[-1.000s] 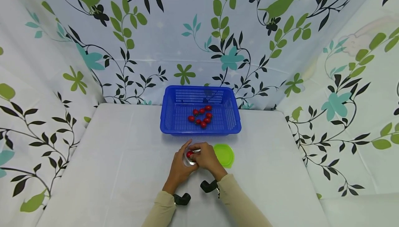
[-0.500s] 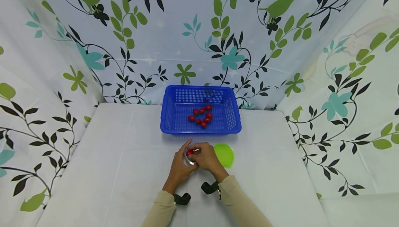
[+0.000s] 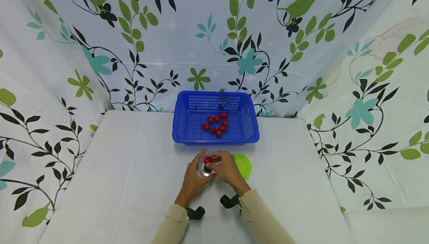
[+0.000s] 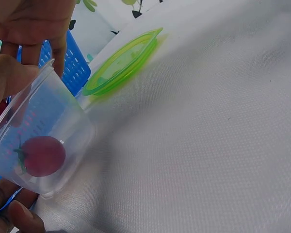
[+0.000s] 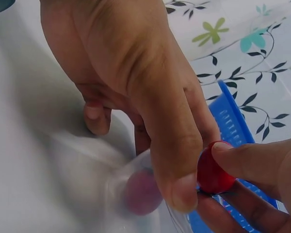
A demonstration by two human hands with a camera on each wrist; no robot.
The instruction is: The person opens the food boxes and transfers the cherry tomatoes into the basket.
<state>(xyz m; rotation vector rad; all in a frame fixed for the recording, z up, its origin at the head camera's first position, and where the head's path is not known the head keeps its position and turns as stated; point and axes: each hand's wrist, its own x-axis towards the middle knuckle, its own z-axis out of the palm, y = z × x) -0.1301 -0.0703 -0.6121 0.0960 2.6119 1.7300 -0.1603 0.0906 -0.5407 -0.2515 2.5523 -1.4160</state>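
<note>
My left hand (image 3: 193, 180) holds a clear plastic container (image 4: 70, 119) on the white table. One cherry tomato (image 4: 43, 156) with a green stem shows through its wall, lying at the bottom. Over the mouth of that container, my right hand (image 3: 227, 168) pinches another red cherry tomato (image 5: 213, 174) between thumb and fingers. In the right wrist view, a fingertip of the left hand (image 5: 262, 165) appears at this tomato too. Just right of the right hand lies a bright green lid (image 3: 244, 167), partly covered by that hand.
Behind the hands stands a blue plastic basket (image 3: 183, 134) with several cherry tomatoes (image 3: 218, 133) in it. White cloth covers the table (image 3: 140, 184). A patterned curtain (image 3: 161, 50) hangs around the back and sides.
The right hand has shifted slightly right and away from the body, with the pinched tomato moving along. It now covers more of the green lid. The left hand stays nearly still.
</note>
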